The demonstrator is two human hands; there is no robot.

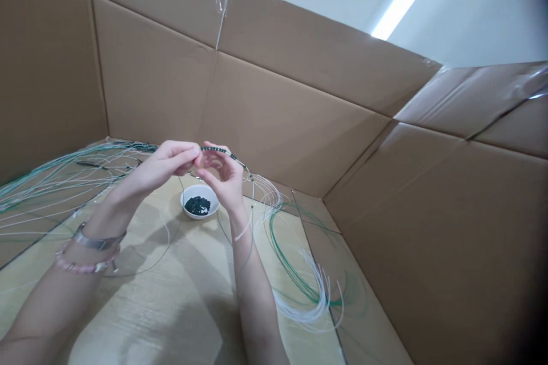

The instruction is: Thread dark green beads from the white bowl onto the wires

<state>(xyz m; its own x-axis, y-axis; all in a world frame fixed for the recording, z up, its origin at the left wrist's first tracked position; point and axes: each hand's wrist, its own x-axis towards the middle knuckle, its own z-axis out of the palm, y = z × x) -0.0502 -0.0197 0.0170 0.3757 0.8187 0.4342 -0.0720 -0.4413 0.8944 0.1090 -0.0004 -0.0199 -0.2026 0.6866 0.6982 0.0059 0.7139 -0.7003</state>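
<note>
Pinching the beads (214,149) at one end, the left hand (176,159) is near the right hand (226,183), curled beside them; whether it grips, I cannot tell. The beads seem light and slippery, better held by the string (242,164). Below is the bowl (193,190); behind, cardboard (291,120).

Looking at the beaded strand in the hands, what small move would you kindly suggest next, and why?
Perhaps slide the row of dark beads slightly away from the left hand, making room: that hand seems to pinch one end, while the bowl below holds more dark pieces.
</note>
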